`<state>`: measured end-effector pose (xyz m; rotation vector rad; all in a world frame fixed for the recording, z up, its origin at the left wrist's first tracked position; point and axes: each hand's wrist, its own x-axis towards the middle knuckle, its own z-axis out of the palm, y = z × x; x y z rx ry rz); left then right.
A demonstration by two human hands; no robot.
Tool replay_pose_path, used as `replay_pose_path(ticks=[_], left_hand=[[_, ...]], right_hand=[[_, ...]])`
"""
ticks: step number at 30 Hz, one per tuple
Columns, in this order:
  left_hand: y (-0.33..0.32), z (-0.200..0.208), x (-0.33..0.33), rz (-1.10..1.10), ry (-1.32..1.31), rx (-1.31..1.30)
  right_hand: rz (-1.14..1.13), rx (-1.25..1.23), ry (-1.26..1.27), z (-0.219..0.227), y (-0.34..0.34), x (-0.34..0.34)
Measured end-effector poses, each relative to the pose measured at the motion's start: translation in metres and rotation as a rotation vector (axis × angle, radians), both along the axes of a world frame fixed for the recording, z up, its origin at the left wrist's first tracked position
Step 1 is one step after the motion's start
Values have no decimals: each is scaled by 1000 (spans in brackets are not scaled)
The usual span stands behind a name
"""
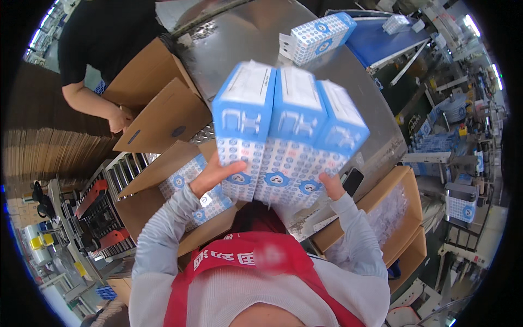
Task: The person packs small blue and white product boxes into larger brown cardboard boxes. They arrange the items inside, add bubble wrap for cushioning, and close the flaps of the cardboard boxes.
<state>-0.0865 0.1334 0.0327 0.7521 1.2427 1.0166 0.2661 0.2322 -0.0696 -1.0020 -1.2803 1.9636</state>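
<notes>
Three blue-and-white patterned boxes [283, 158] stand side by side in the air in front of me, squeezed into one row. My left hand [213, 175] is closed against the left end of the row, its thumb lying on the near face. At the other end my right hand [332, 186] presses in, with the thumb showing and the other fingers hidden. Below and left of the row, an open cardboard carton [133, 215] has its flaps raised. Inside it lie packs [182, 177] with the same pattern.
A metal worktable [239, 38] lies beyond the boxes, with another patterned box [321, 39] near a blue conveyor belt [376, 38]. At right stands a carton of clear plastic bags [389, 212]. A co-worker's hand [121, 119] reaches into an open carton [163, 122]; flattened cardboard [54, 158] is stacked left.
</notes>
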Motion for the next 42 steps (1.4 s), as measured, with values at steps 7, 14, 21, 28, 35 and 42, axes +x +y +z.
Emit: replay_pose_path(ticks=[7, 14, 21, 28, 35, 42], left_hand=[[-142, 150, -131, 59, 456, 335], [-236, 35, -150, 286, 1435, 612], [-307, -24, -136, -129, 1667, 294], [-314, 70, -198, 428, 1399, -253], [-287, -22, -275, 510, 739, -92], [-337, -32, -295, 595, 349, -342]], right_hand=[[802, 487, 65, 156, -107, -119], [671, 187, -687, 36, -82, -141], [399, 552, -647, 41, -183, -239], [521, 1361, -279, 63, -180, -339], [549, 1359, -266, -4, -188, -466], [478, 1541, -163, 45, -196, -428]])
